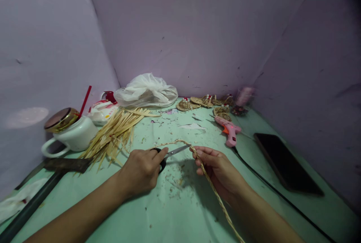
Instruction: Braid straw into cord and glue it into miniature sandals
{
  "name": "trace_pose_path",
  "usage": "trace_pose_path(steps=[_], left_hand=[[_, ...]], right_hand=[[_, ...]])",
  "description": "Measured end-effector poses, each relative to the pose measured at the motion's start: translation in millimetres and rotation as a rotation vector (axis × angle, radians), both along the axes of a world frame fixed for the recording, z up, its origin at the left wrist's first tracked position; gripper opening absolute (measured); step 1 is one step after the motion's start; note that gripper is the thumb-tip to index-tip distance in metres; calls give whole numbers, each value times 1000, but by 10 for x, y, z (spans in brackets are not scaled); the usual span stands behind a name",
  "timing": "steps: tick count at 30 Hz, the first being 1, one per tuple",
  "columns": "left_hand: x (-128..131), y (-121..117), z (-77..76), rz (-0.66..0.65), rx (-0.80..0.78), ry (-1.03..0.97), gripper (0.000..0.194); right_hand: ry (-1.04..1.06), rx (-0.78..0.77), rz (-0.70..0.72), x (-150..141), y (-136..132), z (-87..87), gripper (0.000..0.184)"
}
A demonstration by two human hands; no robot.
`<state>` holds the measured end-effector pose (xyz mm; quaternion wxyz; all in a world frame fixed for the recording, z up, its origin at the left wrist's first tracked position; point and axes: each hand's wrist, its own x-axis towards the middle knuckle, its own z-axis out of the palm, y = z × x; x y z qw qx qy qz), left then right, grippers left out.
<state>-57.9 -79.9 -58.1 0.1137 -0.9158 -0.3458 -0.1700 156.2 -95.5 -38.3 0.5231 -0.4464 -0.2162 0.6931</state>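
My left hand (145,171) is closed round the black handles of a small pair of scissors (177,150). The blades point right, and their tips touch or nearly touch a braided straw cord (212,187). Between thumb and fingers, my right hand (218,168) pinches this cord close to the scissor tips. From there the cord runs down past my right wrist and out of the bottom of the view. Its thinner end arches left behind the scissors toward my left hand. Whether the blades are cutting into a strand is too small to tell.
Loose straw strips (113,138) lie left, beside a white mug (81,134) and a hammer (67,165). A white plastic bag (149,91) and woven straw pieces (200,102) sit at the back wall. On the right are a pink glue gun (229,130), its cord and a phone (286,162).
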Motion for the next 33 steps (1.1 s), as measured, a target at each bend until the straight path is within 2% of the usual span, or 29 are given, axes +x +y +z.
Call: trace_pose_path(steps=[4, 7, 11, 14, 17, 21, 26, 28, 33], left_hand=[[-15, 2, -9, -11, -25, -39, 42], [-10, -4, 0, -25, -78, -178, 42], [29, -10, 6, 67, -214, -509, 39], [81, 2, 27, 218, -448, -847, 32], [135, 27, 86, 309, -718, -1241, 35], [165, 51, 149, 303, -887, -1545, 43], [172, 38, 131, 215, -1013, -1612, 45], [195, 17, 122, 202, -1011, -1598, 44], [292, -55, 162, 295, -929, -1550, 42]], right_hand=[[9, 5, -1, 3, -3, -6, 13], [21, 4, -4, 10, 2, -17, 13], [57, -5, -5, 22, 23, -36, 11], [63, -16, 38, 18, 29, -58, 10], [28, 3, 154, -19, -1, -95, 10], [-23, 9, 377, -97, -93, -146, 17], [35, -4, 610, -168, -178, -170, 32], [83, 11, 614, -190, -191, -180, 36], [93, 118, 496, -240, -201, -244, 38]])
